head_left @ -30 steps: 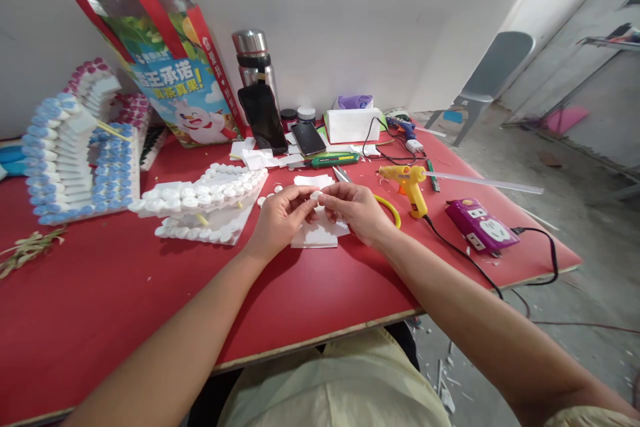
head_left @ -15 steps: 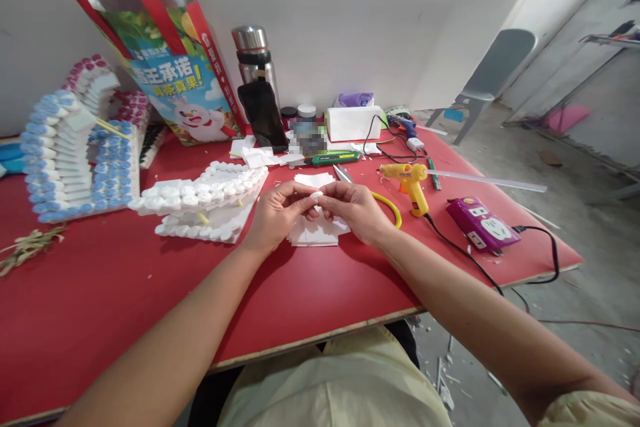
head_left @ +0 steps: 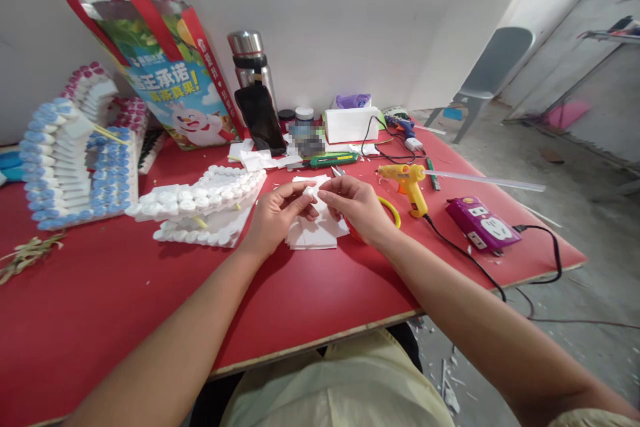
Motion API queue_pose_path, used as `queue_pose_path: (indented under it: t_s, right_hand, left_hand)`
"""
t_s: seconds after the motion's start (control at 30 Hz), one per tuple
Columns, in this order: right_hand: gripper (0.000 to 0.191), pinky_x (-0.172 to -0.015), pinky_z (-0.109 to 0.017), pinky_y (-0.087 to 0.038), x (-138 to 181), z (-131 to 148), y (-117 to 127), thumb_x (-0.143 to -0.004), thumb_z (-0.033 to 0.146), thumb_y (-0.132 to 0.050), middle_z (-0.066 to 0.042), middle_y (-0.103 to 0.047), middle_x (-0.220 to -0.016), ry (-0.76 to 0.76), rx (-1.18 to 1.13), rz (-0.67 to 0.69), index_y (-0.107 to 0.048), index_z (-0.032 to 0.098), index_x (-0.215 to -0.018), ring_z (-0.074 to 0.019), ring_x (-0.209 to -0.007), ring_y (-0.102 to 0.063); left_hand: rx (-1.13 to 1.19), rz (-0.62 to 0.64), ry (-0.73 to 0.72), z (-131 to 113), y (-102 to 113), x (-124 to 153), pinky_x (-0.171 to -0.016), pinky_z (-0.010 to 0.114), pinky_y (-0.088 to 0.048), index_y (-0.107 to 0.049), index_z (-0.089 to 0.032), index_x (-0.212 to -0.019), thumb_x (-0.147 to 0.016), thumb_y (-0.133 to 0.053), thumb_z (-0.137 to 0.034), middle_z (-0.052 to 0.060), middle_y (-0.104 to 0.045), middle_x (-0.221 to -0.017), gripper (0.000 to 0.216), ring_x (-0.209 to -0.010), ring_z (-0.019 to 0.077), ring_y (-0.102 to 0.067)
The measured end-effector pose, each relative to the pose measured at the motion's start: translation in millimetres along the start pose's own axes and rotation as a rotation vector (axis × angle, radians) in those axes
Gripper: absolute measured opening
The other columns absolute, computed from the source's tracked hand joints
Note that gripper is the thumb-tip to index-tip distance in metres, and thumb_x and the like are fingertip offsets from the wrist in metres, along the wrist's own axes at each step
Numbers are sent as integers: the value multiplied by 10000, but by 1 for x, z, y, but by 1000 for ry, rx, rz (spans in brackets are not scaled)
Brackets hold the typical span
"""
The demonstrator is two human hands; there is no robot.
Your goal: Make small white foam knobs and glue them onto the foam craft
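Observation:
Thumb and fingers of my left hand (head_left: 277, 217) pinch a small white folded piece of paper (head_left: 309, 191). My right hand (head_left: 363, 207) is just to its right, thumb and forefinger pressed together close to the piece; whether anything is between those fingertips I cannot make out. Beneath both hands lies a pile of white paper sheets (head_left: 314, 238). Partly hidden behind my right hand are scissors with a yellow and red handle (head_left: 391, 205). To the left stands a white model built of rows of small rounded paper pieces (head_left: 200, 197), with yellow sticks in it.
A yellow glue gun (head_left: 416, 199) and a purple power socket (head_left: 483, 223) lie on the right, their cords trailing. Behind are a green cutter (head_left: 334, 159), a phone (head_left: 261, 119) against a steel flask (head_left: 247, 47), and a printed bag (head_left: 183, 90). A blue-and-white paper model (head_left: 55, 167) stands left.
My right hand's fingertips have drawn slightly apart from the white piece, which stays in my left hand. The camera view has shifted a little.

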State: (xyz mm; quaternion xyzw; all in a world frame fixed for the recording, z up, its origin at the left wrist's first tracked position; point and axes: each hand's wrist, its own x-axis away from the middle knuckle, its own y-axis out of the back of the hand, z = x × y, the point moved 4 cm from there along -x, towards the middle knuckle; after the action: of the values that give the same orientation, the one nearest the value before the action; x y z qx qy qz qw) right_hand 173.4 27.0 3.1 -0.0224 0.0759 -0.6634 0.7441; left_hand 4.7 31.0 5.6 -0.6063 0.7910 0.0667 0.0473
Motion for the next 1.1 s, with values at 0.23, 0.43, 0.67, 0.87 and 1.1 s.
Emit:
queue_pose_path:
  t_s: [0.23, 0.43, 0.67, 0.87, 1.1]
  right_hand:
    - [290, -556, -269, -426, 1, 2, 3, -822, 428, -768, -12, -692, -779, 72, 120, -3, -740, 174, -959, -101, -574, -529]
    - [290, -590, -286, -422, -1, -4, 2, -846, 456, -732, -31, -707, -778, 123, 287, -32, -752, 183, -940, -128, -611, -543]
    - [230, -581, -290, -412, 2, 0, 2, -867, 419, -687, -29, -679, -754, 176, 412, -77, -744, 196, -873, -137, -604, -533]
    - [172, -605, -292, -400, 6, 10, -1, -883, 323, -643, -26, -655, -750, 322, 612, -85, -697, 202, -771, -135, -618, -520]
    - [184, -604, -294, -386, 6, 9, -1, -878, 307, -636, -16, -604, -685, 322, 628, -104, -651, 202, -727, -143, -622, -515]
  left_hand:
    - [189, 88, 53, 5, -3, 0, -734, 289, -554, -741, -199, -1244, -898, -730, -365, 57, -721, -897, 384, -748, 146, -663]
    - [30, 118, 61, 0, -3, 4, -753, 294, -519, -703, -191, -1324, -937, -669, -396, 35, -689, -751, 440, -717, 152, -620]
    - [-50, 102, 24, -2, -3, 3, -751, 296, -509, -727, -213, -1286, -930, -670, -406, 34, -684, -807, 409, -733, 154, -621]
    - [-181, 80, -51, -9, -3, 3, -758, 302, -508, -780, -221, -1188, -924, -670, -378, 42, -670, -842, 327, -741, 158, -624]
    - [66, 94, 105, 0, -3, 3, -739, 300, -494, -795, -209, -1155, -880, -724, -355, 48, -700, -824, 319, -727, 149, -608]
